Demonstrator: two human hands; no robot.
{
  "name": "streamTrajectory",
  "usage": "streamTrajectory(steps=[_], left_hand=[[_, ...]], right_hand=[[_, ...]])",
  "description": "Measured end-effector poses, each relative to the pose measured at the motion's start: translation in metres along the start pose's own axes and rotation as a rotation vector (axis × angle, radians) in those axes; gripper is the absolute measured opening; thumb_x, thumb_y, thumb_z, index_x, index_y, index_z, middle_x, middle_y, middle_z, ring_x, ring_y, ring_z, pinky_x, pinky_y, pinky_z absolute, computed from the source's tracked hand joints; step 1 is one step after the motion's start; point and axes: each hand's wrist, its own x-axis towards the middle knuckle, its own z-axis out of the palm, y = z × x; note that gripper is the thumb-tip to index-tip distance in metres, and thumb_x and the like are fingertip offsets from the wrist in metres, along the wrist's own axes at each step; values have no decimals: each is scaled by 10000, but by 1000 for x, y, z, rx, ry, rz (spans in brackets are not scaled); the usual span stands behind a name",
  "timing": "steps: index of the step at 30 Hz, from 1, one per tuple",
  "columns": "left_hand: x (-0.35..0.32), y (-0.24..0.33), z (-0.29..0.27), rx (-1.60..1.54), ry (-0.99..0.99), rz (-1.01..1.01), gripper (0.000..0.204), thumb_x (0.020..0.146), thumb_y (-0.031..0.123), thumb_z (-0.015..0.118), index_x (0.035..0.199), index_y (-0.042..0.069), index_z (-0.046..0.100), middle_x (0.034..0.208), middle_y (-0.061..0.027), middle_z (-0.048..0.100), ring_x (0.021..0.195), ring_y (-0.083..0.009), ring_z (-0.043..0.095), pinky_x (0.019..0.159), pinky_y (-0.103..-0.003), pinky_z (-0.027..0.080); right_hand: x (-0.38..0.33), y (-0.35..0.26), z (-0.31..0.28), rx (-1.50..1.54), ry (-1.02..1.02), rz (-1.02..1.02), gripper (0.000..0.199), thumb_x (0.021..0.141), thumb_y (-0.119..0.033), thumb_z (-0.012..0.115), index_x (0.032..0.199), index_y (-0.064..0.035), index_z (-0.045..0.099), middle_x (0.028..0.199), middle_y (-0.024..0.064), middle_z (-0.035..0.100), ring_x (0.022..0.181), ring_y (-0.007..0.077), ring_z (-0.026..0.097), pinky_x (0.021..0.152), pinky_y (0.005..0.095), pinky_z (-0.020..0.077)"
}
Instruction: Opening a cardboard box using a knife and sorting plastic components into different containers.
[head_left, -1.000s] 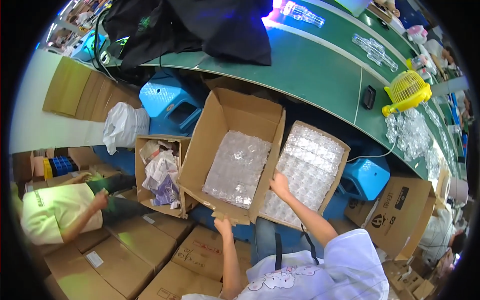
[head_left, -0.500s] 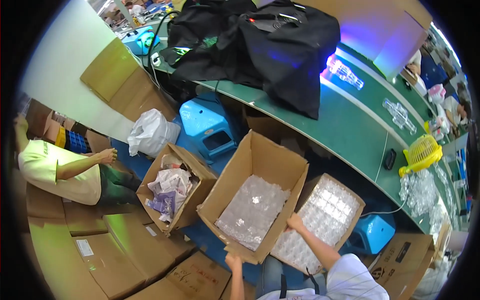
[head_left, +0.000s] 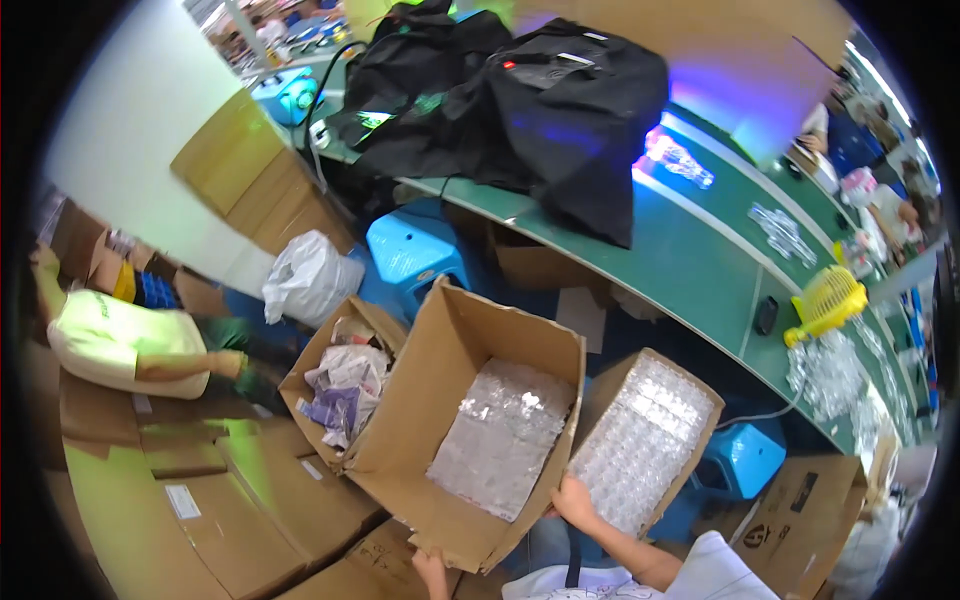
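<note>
A deep open cardboard box point(head_left: 400, 420) is tilted in front of me, with a sheet of clear bubbly plastic point(head_left: 500, 430) lying at its bottom. My left hand point(head_left: 431, 567) is closed on the box's near left edge. On its right side, my right hand point(head_left: 574, 503) grips the edge near the corner. Just right of that hand stands another cardboard box, with rows of clear plastic pieces point(head_left: 645, 440) filling its top. A smaller box point(head_left: 310, 368) on the left holds crumpled paper and plastic waste point(head_left: 345, 390).
A green workbench point(head_left: 680, 280) curves across the back, bearing black cloth point(head_left: 570, 130), a lit clear bottle-shaped piece point(head_left: 680, 162) and a yellow fan point(head_left: 828, 303). Blue stools point(head_left: 415, 245) stand beneath. Closed cartons point(head_left: 230, 530) lie at left, near another person point(head_left: 130, 345).
The held box has tilted and shifted left and nearer to me, its left side now against the waste box. Both hands moved with it, still gripping. My view has shifted slightly.
</note>
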Motion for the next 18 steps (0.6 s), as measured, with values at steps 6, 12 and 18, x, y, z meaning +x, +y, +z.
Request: streamTrajectory(steps=[6, 12, 18], left_hand=[[-54, 131, -62, -64, -24, 147, 82, 676, -19, 524, 749, -49, 545, 703, -40, 563, 633, -126, 514, 599, -253, 415], [-137, 128, -118, -223, 119, 307, 183, 680, -33, 546, 847, -41, 470, 797, -68, 528, 723, -140, 500, 641, -268, 425], [-248, 134, -174, -2, 11, 287, 163, 749, 79, 549, 851, -41, 508, 775, -105, 554, 676, -170, 520, 593, -292, 433]], right_hand=[[-68, -50, -52, 97, -299, 42, 247, 762, -100, 400, 868, 105, 487, 633, 183, 591, 533, 222, 612, 488, 298, 509], [-186, -31, -72, 297, -295, -64, 293, 768, -105, 393, 629, 136, 487, 586, 169, 583, 522, 217, 611, 462, 277, 509], [-281, 27, -76, 429, -238, -271, 270, 775, -127, 391, 812, 140, 374, 618, 186, 575, 483, 223, 595, 441, 286, 501]])
